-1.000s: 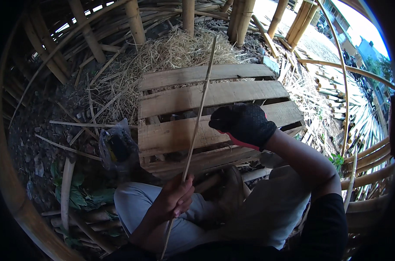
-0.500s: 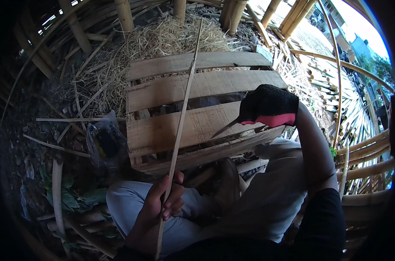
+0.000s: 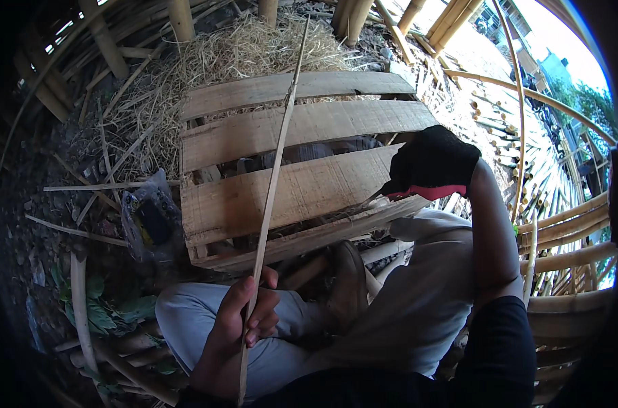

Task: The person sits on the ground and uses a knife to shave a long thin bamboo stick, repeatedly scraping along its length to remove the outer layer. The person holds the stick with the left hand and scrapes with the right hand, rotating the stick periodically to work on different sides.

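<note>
A seated worker's bare left hand point(image 3: 253, 311) grips a long, pale strip point(image 3: 273, 183), apparently bamboo, its fingers curled around the lower part and closed on it. The strip rises at a slant in front of a slatted wooden worktop point(image 3: 322, 180), its thin upper end reaching past the far slats; whether it touches the wood cannot be told.

At right, the right hand point(image 3: 435, 163), in a black glove with pinkish-red trim, hangs over the worktop's near right corner, well apart from the strip. Its fingers are folded shut, seemingly on the handle of a thin-bladed tool point(image 3: 373, 199) whose dark tip points down and left; the handle itself is hidden.

The step in hand appears to be holding the strip steady between knife strokes. A further stroke would call for bringing the edge back to the strip, with the left fingers clear of its path.

Beyond the worktop lies loose straw point(image 3: 234, 58), below upright bamboo posts point(image 3: 181, 20). A clear plastic bag point(image 3: 152, 217) with something dark inside sits on the littered ground just left of the slats. At right, cut bamboo lengths point(image 3: 499, 149) lie in harsh sunlight, while the worker's grey trousers point(image 3: 418, 292) are in shade.
</note>
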### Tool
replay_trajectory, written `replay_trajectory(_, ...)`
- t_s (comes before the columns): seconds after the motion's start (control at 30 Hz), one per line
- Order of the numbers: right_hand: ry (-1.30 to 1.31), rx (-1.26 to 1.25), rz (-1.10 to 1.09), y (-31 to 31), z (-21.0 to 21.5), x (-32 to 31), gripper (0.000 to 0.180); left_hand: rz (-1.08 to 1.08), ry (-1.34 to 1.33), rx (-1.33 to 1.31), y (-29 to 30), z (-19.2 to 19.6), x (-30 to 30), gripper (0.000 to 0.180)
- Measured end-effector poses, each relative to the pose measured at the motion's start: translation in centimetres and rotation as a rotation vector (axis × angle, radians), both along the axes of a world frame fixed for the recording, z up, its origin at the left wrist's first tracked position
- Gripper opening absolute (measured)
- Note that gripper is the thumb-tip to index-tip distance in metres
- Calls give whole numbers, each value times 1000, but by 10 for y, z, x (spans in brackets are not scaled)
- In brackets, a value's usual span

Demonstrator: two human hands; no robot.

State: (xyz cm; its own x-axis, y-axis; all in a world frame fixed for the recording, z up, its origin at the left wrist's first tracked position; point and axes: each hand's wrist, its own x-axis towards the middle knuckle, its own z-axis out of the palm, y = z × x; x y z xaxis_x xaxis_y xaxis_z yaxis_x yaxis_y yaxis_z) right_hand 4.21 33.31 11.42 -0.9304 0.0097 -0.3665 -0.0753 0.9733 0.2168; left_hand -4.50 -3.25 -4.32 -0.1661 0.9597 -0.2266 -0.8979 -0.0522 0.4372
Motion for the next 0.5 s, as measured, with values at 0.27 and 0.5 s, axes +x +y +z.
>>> replay_trajectory(0.27, 81, -114, 93, -4, -10, 4, 25, 34, -4, -7, -1, -1, 3, 41)
replay_trajectory(0.5, 183, -377, -18, -16, -5, 6, 26, 31, 46, -57, 1, 7, 5, 41)
